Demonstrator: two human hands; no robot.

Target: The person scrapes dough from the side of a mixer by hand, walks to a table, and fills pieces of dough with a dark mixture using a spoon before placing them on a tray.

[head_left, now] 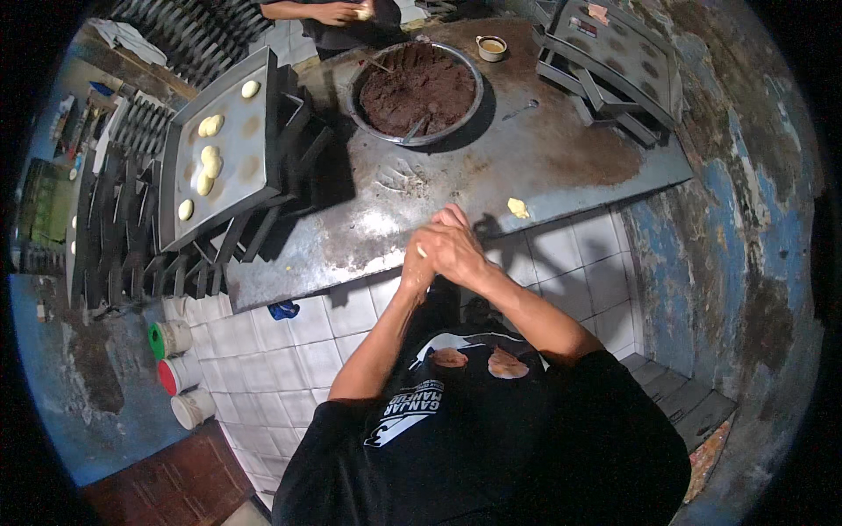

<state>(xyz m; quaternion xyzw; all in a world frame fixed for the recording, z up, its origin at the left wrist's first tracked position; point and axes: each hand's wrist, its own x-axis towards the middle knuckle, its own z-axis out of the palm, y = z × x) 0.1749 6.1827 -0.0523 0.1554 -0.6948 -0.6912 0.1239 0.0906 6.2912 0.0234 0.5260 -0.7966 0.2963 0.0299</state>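
Both my hands are pressed together just over the near edge of the metal table (351, 237). My right hand (458, 250) lies over my left hand (416, 266), and both are closed. A small bit of pale dough (423, 252) peeks out between them; the rest is hidden by my fingers. To the right of my hands, a yellow lump of dough (518, 208) rests by the table edge. Beyond them stands a wide metal bowl (476, 103) heaped with dark brown filling (417, 92), with utensil handles sticking out of it.
At left, a baking tray (230, 158) with several pale dough balls (210, 156) tops a stack of trays. More trays (614, 53) are stacked at far right. A small cup (491, 48) and a spoon (521, 110) lie nearby. Across the table stands another person (355, 31).
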